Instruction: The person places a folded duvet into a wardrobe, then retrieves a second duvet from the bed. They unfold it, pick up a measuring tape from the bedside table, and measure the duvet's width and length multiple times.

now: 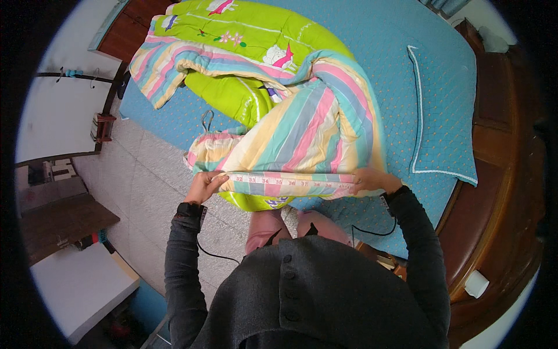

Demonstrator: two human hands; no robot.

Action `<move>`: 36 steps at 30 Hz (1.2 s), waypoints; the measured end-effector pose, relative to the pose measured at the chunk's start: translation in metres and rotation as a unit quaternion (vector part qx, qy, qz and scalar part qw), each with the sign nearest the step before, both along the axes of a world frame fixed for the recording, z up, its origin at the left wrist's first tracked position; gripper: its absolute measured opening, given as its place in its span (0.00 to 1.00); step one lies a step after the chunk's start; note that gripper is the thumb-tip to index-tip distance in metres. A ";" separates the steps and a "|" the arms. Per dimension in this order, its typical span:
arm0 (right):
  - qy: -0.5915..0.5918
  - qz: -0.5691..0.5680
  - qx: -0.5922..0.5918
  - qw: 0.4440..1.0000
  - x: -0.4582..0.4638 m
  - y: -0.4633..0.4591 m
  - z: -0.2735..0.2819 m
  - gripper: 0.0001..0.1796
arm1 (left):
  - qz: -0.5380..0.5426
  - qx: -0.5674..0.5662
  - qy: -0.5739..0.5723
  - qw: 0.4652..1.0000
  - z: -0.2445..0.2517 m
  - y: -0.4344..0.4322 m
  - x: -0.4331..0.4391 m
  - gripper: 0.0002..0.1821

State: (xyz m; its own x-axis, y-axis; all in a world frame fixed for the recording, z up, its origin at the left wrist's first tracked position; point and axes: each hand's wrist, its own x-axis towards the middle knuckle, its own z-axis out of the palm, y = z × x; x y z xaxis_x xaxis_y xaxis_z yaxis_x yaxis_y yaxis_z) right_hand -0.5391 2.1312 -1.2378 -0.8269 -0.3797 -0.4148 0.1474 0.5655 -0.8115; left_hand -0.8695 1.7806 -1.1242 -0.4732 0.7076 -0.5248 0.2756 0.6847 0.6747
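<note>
A white measuring tape [285, 181] with red numbers lies stretched along the near edge of a striped quilt [301, 126]. My left hand [205, 185] pinches the tape and the quilt's edge at the left end, thumb on top. At the right end my right hand [370, 179] grips tape and quilt edge together. The quilt's pink, blue, yellow and green stripes run up from this edge, and its far part is folded over a green quilted side [261, 26] with printed figures. A bit of green fabric also hangs below the taped edge, just above my legs.
Under the quilt is a bed with a blue patterned sheet [401, 131]. A blue pillow [444, 118] lies near the brown wooden headboard [475, 218], where a white cup [476, 283] stands. Thin black cables hang from both wrists. At lower left is a white-topped surface [83, 283].
</note>
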 end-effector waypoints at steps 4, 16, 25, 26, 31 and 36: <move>-0.035 -0.134 -0.025 0.990 0.030 -0.006 0.001 0.17 | 0.044 -0.049 -0.046 0.997 -0.015 -0.007 -0.012 0.18; -0.157 -0.342 -0.038 0.926 0.103 0.013 -0.007 0.19 | -0.002 -0.019 -0.014 1.000 -0.023 0.012 -0.022 0.19; -0.172 -0.345 0.040 0.922 0.137 0.038 -0.027 0.15 | 0.016 -0.023 -0.056 0.998 -0.018 0.029 -0.020 0.16; -0.157 -0.364 0.046 0.917 0.142 0.040 -0.029 0.15 | 0.017 -0.045 -0.049 0.998 -0.016 0.031 -0.021 0.16; -0.175 -0.486 0.086 0.852 0.163 0.040 -0.040 0.13 | -0.014 -0.066 0.004 0.998 -0.011 0.041 -0.020 0.16; -0.032 -0.510 0.259 0.819 0.159 0.029 -0.042 0.09 | -0.009 -0.108 0.018 0.994 -0.008 0.051 -0.019 0.18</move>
